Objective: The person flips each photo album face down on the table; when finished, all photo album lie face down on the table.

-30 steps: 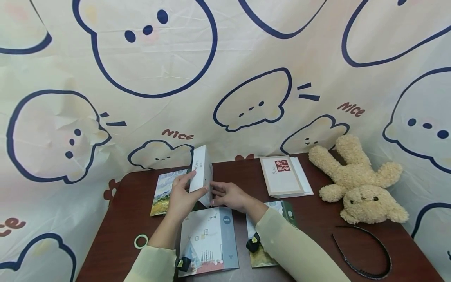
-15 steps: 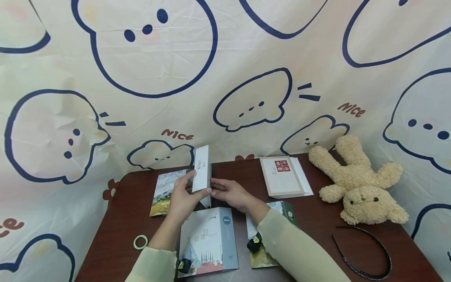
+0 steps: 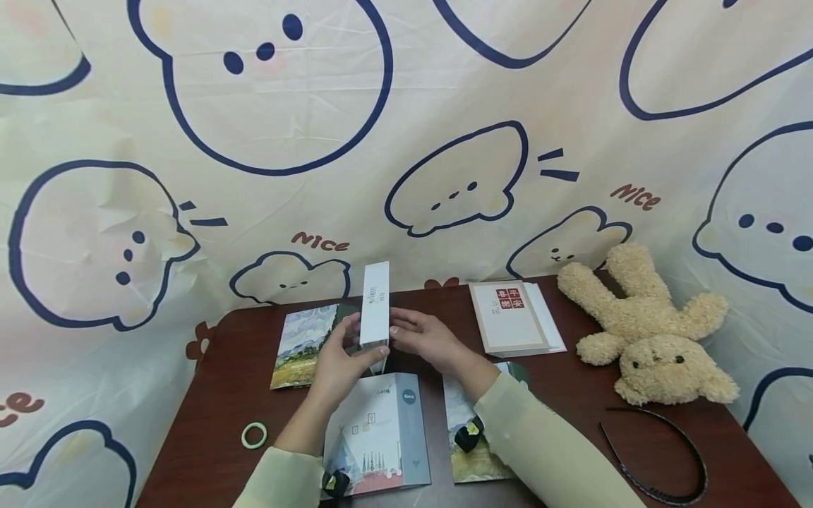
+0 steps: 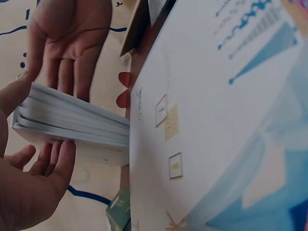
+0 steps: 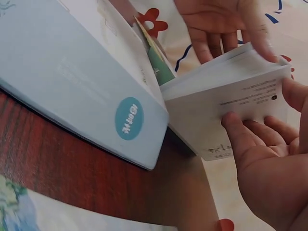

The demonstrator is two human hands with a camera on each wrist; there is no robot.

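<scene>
A thick white book [image 3: 375, 303] stands on edge at the back middle of the table, its lettered spine turned up. The layered page ends show in the left wrist view. On its left side is my left hand [image 3: 339, 363], which grips the book, thumb at the near corner and fingers against the cover. My right hand [image 3: 432, 344] touches the right cover with nearly straight fingers, as the right wrist view shows. Just in front lies an illustrated book [image 3: 365, 437] with a blue-grey strip. A landscape-print booklet [image 3: 305, 346] lies to the left, partly behind my left hand.
Another landscape booklet [image 3: 460, 451] lies under my right forearm. A pale book [image 3: 511, 317] with red characters lies back right, beside a teddy bear [image 3: 657, 324] on its back. A black headband [image 3: 699, 458] lies front right; a pale green ring [image 3: 254, 435] sits left.
The white book has shifted right and turned so its spine faces me more squarely. Both hands have moved rightward along with it.
</scene>
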